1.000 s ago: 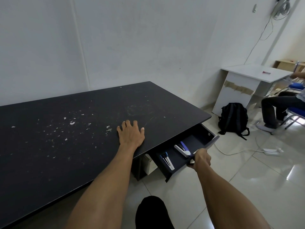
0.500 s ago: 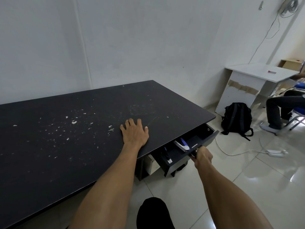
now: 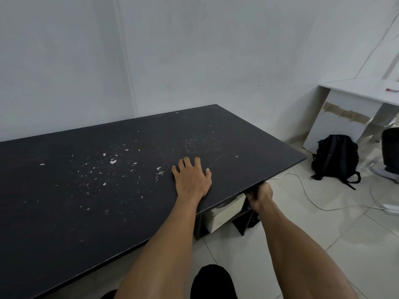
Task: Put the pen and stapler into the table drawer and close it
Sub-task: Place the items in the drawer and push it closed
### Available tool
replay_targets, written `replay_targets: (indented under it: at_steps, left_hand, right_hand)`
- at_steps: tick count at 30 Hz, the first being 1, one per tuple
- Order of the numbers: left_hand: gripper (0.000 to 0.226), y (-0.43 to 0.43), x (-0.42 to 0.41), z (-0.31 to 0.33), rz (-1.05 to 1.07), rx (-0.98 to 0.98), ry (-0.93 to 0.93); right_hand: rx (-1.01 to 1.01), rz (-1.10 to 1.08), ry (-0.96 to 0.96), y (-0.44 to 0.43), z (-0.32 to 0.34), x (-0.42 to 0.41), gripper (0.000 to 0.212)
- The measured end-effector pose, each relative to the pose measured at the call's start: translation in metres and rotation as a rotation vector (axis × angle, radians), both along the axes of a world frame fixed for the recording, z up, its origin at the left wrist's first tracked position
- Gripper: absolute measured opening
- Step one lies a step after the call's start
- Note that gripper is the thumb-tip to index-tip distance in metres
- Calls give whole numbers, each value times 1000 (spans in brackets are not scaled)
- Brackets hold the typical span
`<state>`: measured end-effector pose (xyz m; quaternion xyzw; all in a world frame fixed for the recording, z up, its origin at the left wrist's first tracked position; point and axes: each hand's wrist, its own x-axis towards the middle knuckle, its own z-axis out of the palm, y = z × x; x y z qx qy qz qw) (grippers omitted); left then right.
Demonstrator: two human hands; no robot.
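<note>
Two hands: both busy, and I'm calling this the closing push.
Left hand (image 3: 192,179): flat and unclenched on the table (image 3: 90,190), palm down near the front edge, gripping nothing, just bracing.
Right hand (image 3: 260,196): tucked under the table's front edge near the right corner, fingers curled; I judge they hold the drawer front, but the overhang hides the contact.
Drawer (image 3: 251,194): almost none of it shows past the edge; it looks pushed in, though I cannot tell if it is fully seated.
Pen and stapler: not visible from up here; I take it they sit inside the drawer.
Risk one: fingers caught between drawer front and frame if I shove the last bit without letting go.
Risk two: a tall stapler catching under the tabletop, stopping the drawer just short.
Risk three: a hard slam sliding the pen about inside.
</note>
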<state>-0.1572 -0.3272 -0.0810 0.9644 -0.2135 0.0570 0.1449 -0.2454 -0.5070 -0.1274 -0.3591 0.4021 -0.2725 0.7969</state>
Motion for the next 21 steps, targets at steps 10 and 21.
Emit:
replay_targets:
  at_steps: [10, 21]
  left_hand:
    - [60, -2, -1, -1, 10, -3, -3]
    - [56, 9, 4, 5, 9, 8, 59]
  right_hand:
    - [23, 83, -51, -6, -1, -1, 36]
    - [-534, -623, 471, -31, 65, -14, 64]
